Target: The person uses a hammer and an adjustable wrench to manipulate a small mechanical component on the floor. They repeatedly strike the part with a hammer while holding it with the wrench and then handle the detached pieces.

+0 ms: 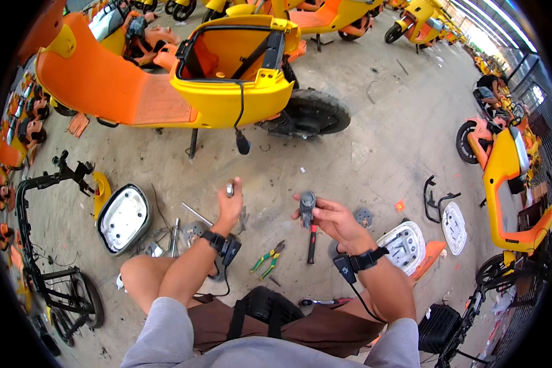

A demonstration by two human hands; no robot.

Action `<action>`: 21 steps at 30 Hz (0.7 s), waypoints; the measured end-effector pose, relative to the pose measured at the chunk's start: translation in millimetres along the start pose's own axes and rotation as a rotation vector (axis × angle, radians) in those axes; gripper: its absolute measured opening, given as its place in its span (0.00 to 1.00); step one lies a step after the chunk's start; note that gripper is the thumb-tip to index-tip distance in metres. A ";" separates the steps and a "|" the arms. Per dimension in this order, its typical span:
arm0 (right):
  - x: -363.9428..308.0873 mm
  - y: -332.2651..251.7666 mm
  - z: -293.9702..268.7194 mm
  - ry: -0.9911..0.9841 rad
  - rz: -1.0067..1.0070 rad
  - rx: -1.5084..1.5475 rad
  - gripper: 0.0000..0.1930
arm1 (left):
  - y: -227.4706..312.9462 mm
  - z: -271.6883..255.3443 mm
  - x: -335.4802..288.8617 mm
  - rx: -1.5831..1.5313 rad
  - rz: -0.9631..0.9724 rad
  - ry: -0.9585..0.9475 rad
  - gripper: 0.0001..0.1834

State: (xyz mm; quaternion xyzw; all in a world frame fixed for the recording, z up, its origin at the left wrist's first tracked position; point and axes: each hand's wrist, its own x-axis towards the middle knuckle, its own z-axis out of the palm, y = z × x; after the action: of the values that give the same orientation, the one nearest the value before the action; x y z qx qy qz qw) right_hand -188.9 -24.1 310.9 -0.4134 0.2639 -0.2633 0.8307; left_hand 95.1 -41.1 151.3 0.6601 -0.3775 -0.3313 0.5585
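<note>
My left hand (229,211) is closed around a small shiny metal piece (230,188), whose rounded end shows at the thumb; its remainder is hidden. In my right hand (336,222), thumb and fingers grip a grey, curved part (307,201). Just below that part is a red-and-black tool handle (312,244); I cannot tell whether the two are joined. Between my forearms, green-and-yellow pliers (268,260) lie on the floor with their jaws apart. A thin metal rod (196,213) is beside my left wrist. A ratchet wrench (319,302) rests near my lap.
A yellow-orange scooter (233,98) with an uncovered rear compartment stands ahead. White-lined shells (124,218) (405,246) lie on both sides. Left is a black frame with a wheel (83,297). At right are a black bracket (434,199), another scooter (503,184) and a distant crouching person (488,92).
</note>
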 end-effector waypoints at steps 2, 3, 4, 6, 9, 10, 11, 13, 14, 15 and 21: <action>-14.3 -17.0 17.3 -0.060 -0.066 -0.005 0.27 | 32.5 -2.5 -11.6 0.048 0.063 -0.106 0.23; -21.0 -21.7 19.4 -0.084 -0.093 -0.002 0.28 | 59.4 -3.7 -19.8 0.018 0.052 -0.164 0.23; -23.0 -20.8 20.1 -0.120 -0.140 0.024 0.29 | 84.8 -12.7 -28.6 0.004 0.038 -0.211 0.23; -26.0 -27.8 29.5 -0.128 -0.177 -0.060 0.27 | 137.1 -25.8 -42.8 -0.142 0.018 -0.326 0.21; -23.3 -27.6 51.5 -0.165 -0.219 -0.080 0.24 | 190.9 -52.4 -62.8 -0.207 -0.014 -0.431 0.17; -23.3 -30.4 54.6 -0.174 -0.231 -0.082 0.23 | 201.2 -53.4 -66.8 -0.217 -0.021 -0.461 0.16; -20.4 -32.0 59.5 -0.192 -0.236 -0.084 0.23 | 212.0 -60.6 -72.2 -0.174 0.013 -0.481 0.14; -17.9 -32.7 63.3 -0.198 -0.234 -0.101 0.22 | 217.5 -63.3 -80.6 -0.113 0.069 -0.539 0.13; -18.3 -31.7 64.5 -0.164 -0.234 -0.092 0.21 | 210.8 -55.0 -82.8 -0.221 0.128 -0.583 0.16; -17.0 -33.1 65.2 -0.127 -0.230 -0.113 0.21 | 211.2 -54.8 -83.6 -0.215 0.114 -0.669 0.18; -14.5 -23.9 66.6 -0.028 -0.160 -0.091 0.20 | 213.0 -47.5 -87.6 -0.134 0.112 -0.856 0.29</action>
State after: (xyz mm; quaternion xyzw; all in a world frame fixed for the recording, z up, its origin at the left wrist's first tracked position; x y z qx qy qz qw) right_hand -160.9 9.5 368.3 -0.4744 0.2300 -0.3108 0.7908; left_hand 65.2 38.7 370.5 0.4042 -0.5876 -0.5680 0.4106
